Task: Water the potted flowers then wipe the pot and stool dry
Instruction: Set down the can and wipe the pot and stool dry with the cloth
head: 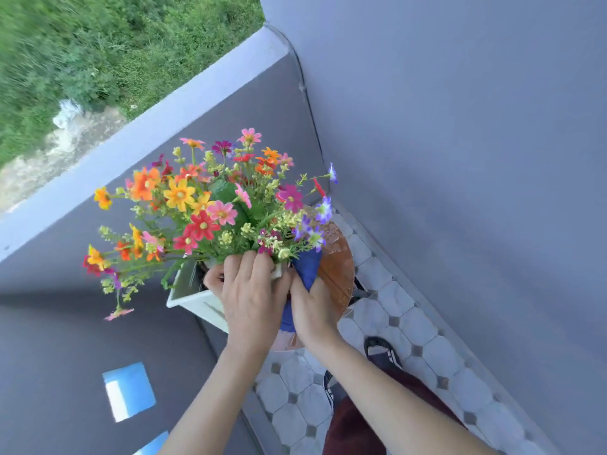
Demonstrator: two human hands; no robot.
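A white square pot (193, 300) full of many-coloured flowers (203, 208) stands on a round brown wooden stool (338, 270) in the balcony corner. My left hand (249, 290) grips the pot's near rim, fingers curled over the edge. My right hand (312, 307) holds a blue cloth (307, 266) bunched against the pot's right side, just above the stool top. The pot's right wall is hidden behind both hands and the cloth.
A grey parapet wall (157, 133) runs behind the pot, with grass far below. A grey wall (460, 159) closes the right side. The floor has pale octagonal tiles (404, 323). My sandalled foot (382, 353) stands beside the stool.
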